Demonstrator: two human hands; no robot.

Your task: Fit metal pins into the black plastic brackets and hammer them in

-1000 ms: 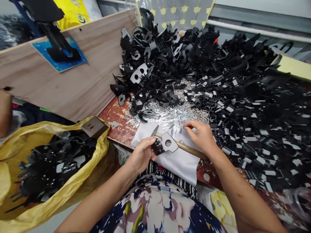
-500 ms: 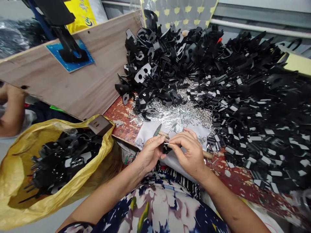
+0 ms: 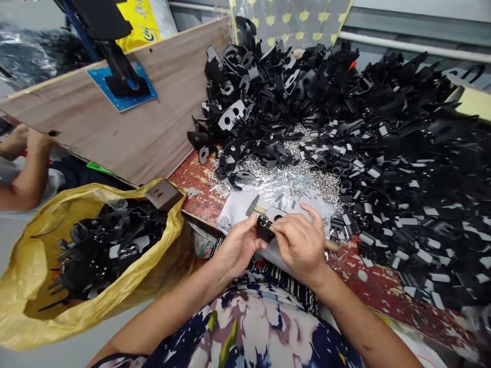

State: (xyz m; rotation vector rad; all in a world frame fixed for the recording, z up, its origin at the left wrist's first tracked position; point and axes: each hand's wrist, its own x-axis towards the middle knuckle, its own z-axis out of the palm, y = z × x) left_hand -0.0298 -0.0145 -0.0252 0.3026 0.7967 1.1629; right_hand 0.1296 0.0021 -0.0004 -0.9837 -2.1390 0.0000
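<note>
A black plastic claw clip (image 3: 263, 229) sits between the thumb and fingers of my left hand (image 3: 240, 240), over the front edge of the workbench. Against its right side, my right hand (image 3: 301, 243) pinches a thin metal pin, now mostly hidden by the fingertips. Beneath my hands lies a hammer (image 3: 252, 205) with a wooden handle (image 3: 332, 246), its middle covered by my right hand. A loose heap of silver pins (image 3: 274, 188) spreads just beyond, partly on a pale cloth (image 3: 235, 204).
Black clip parts pile up (image 3: 414, 179) across the back and right of the red bench (image 3: 192, 176). At the left, a yellow sack (image 3: 174, 220) holds black clips, with a brown block (image 3: 164, 194) at its rim. Behind a wooden board (image 3: 169, 97), another person's arms (image 3: 28, 163) show.
My right fingers have closed in on the clip, and the pin that showed between them is now mostly covered. The clip is turned more into sight. The view has shifted slightly.
</note>
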